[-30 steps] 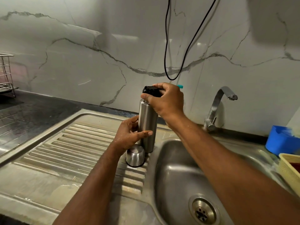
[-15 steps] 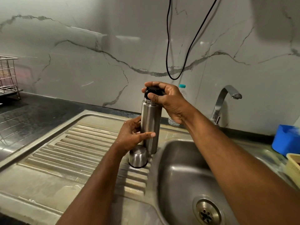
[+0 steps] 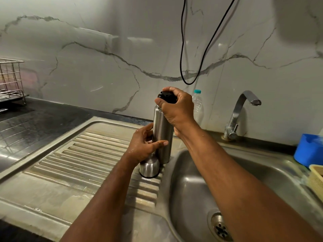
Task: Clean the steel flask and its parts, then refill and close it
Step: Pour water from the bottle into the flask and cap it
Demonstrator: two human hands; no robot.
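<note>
Flask: the steel flask stands upright on the ribbed drainboard, right at the edge of the sink basin.
Stopper: a black cap sits on the flask's mouth; whether it is screwed fully home I cannot tell.
Right hand: the right hand comes over the top, fingers and thumb curled round the black cap, gripping it.
Left hand: the left hand wraps the flask's lower body, thumb across the front and fingers behind; water drops show on the skin.
Cup lid: a steel cup stands mouth down on the drainboard, just beside the flask's base and partly under the left wrist.
Behind: a clear plastic bottle with a teal top stands against the marble wall, near the tap.
Overhead: a black cable hangs in a loop above the flask.
Far right: a blue tub and a yellow basket sit at the sink's edge.
Far left: a wire rack stands on the dark counter.
</note>
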